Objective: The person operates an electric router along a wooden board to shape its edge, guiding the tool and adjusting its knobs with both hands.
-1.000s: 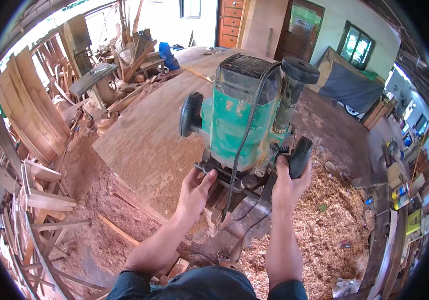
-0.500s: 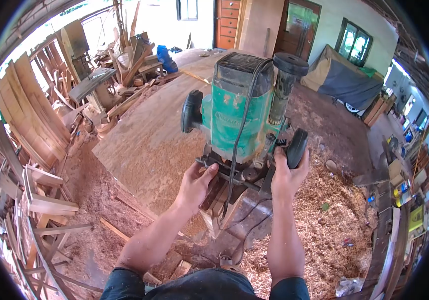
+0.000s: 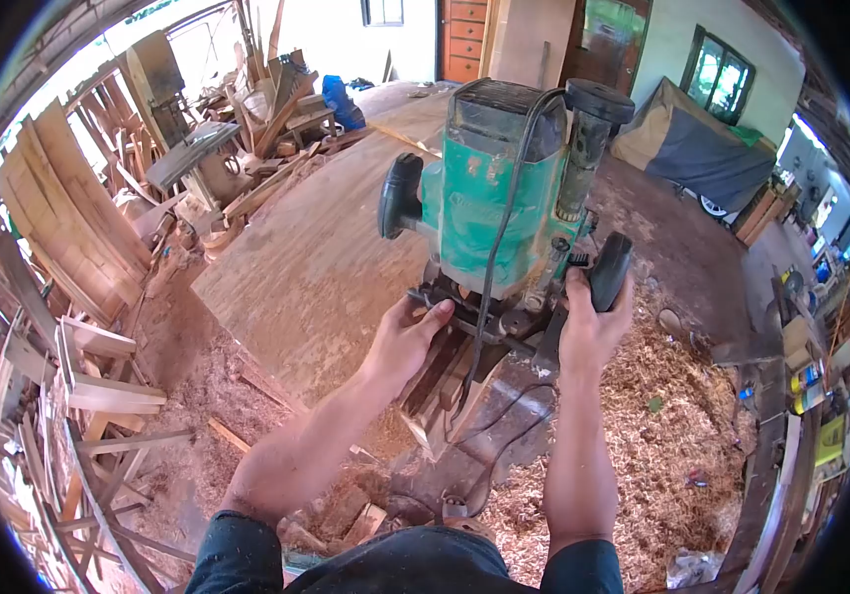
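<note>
A green plunge router (image 3: 499, 213) with a dark top and two black side knobs stands over a narrow length of wood (image 3: 435, 426) at the near end of the bench. My left hand (image 3: 407, 342) is closed on the router's base at the front left, thumb on top. Wrapped round the right black knob (image 3: 610, 272) is my right hand (image 3: 593, 322), its thumb against a small lever beside the knob. A black cord (image 3: 509, 208) hangs down the router's front. The bit is hidden beneath the body.
A broad dusty wooden panel (image 3: 316, 257) lies to the left and behind. Wood shavings (image 3: 643, 426) cover the floor at right, with a cord (image 3: 489, 465) running near my body. Stacked timber and boards (image 3: 68, 213) fill the left side. A covered vehicle (image 3: 692, 148) stands at the back right.
The router and both hands have shifted slightly away from me and to the right along the wood. The whole view has shifted a little too. Both grips look the same.
</note>
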`<state>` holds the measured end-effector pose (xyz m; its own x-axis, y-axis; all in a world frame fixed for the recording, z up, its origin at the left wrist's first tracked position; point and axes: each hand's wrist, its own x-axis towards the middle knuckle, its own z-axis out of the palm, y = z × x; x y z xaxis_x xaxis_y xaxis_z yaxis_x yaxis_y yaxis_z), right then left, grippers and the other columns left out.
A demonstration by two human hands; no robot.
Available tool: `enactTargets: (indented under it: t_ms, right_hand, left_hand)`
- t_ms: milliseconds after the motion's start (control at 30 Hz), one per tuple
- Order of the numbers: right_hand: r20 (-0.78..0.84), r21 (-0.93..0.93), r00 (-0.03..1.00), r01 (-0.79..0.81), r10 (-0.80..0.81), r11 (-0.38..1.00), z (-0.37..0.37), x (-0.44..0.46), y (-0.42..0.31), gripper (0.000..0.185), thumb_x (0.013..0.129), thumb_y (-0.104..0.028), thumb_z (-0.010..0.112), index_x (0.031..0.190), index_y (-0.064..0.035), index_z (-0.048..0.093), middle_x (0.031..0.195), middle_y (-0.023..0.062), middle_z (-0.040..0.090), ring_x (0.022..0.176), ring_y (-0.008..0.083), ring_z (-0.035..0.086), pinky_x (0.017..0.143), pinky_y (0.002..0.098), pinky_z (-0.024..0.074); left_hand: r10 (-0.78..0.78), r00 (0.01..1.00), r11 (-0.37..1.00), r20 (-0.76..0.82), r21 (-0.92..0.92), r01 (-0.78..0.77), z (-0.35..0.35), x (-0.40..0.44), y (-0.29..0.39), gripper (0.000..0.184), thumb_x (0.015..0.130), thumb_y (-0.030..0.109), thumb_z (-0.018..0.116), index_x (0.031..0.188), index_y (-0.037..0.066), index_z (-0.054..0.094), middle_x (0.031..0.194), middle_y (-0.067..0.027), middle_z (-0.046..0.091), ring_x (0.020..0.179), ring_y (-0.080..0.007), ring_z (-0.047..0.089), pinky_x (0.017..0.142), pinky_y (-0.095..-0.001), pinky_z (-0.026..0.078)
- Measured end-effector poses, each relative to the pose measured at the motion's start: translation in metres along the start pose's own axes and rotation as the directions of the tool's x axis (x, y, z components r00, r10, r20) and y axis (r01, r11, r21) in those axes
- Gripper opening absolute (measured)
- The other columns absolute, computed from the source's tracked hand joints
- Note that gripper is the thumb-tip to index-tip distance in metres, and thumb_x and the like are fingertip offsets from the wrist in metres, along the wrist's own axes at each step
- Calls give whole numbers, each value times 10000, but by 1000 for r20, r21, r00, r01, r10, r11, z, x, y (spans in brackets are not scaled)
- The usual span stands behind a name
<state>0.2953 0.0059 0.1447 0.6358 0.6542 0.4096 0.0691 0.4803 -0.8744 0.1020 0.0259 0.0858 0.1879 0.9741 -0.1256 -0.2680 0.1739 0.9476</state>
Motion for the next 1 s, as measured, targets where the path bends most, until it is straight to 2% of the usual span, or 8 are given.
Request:
enactTargets:
  t_ms: [133, 233, 433, 533, 633, 733, 833, 1000]
  right_hand:
    - [11, -47, 999, 37, -37, 998, -4, 9, 14, 271, 820, -63, 702, 1044, 12, 570, 834, 13, 579, 693, 80, 533, 608, 242, 439]
    - [16, -87, 999, 46, -44, 995, -7, 16, 22, 343, 816, -76, 705, 1116, 27, 576, 901, 23, 591, 755, 92, 548, 663, 255, 459]
    - [44, -53, 996, 75, -72, 996, -6, 26, 23, 366, 820, -62, 695, 1153, 34, 577, 970, 37, 612, 825, 94, 561, 731, 255, 471]
    - [26, -41, 991, 130, -129, 991, -3, 32, 31, 225, 842, -133, 708, 985, -27, 570, 783, -27, 512, 638, 49, 465, 546, 208, 380]
    - [28, -47, 993, 116, -115, 992, -2, 37, 32, 220, 847, -123, 702, 993, -24, 570, 797, -22, 523, 647, 51, 480, 557, 212, 413]
    - [37, -18, 997, 67, -67, 998, -3, 45, 32, 304, 827, -36, 685, 1112, 3, 587, 905, 20, 621, 768, 89, 574, 684, 246, 475]
    - [31, 48, 1000, 0, -1, 999, -1, 48, 30, 292, 822, -28, 688, 1094, -6, 585, 880, 24, 616, 705, 81, 565, 608, 240, 468]
    - [23, 55, 1000, -2, 0, 998, 2, 61, 37, 287, 819, -25, 692, 1084, -9, 581, 849, 25, 604, 652, 74, 550, 553, 239, 454]
  left_hand:
    - [-23, 999, 998, -36, 57, 25, 7, -1, 12, 336, 962, 252, 645, 1205, 25, 600, 1015, -63, 687, 881, -113, 631, 803, -285, 504]
    - [-28, 999, 999, -34, 17, 28, 8, 5, 9, 361, 949, 275, 664, 1203, 25, 602, 1004, -61, 686, 863, -106, 619, 776, -279, 495]
    - [20, 999, 996, -33, 91, -17, 11, 18, 7, 376, 945, 283, 670, 1209, 25, 598, 1014, -58, 682, 869, -103, 610, 773, -284, 487]
    - [39, 999, 990, -33, 134, -34, 14, 24, 7, 371, 947, 290, 667, 1199, 26, 605, 1021, -56, 679, 877, -106, 607, 785, -290, 486]
    - [32, 999, 994, -24, 103, -30, 12, 36, -2, 369, 946, 306, 666, 1181, 27, 618, 1018, -55, 673, 892, -111, 595, 802, -297, 474]
    - [-8, 1000, 999, -22, 46, 9, 23, 34, 13, 305, 959, 233, 653, 1151, 0, 615, 1046, -78, 667, 963, -139, 573, 866, -319, 451]
    - [58, 998, 989, -36, 140, -52, 22, 48, 4, 313, 955, 242, 659, 1146, -2, 618, 1039, -78, 668, 977, -142, 568, 886, -318, 432]
    - [34, 999, 993, -27, 110, -31, 25, 65, 0, 333, 941, 278, 674, 1149, 19, 639, 1039, -56, 665, 975, -140, 566, 876, -321, 437]
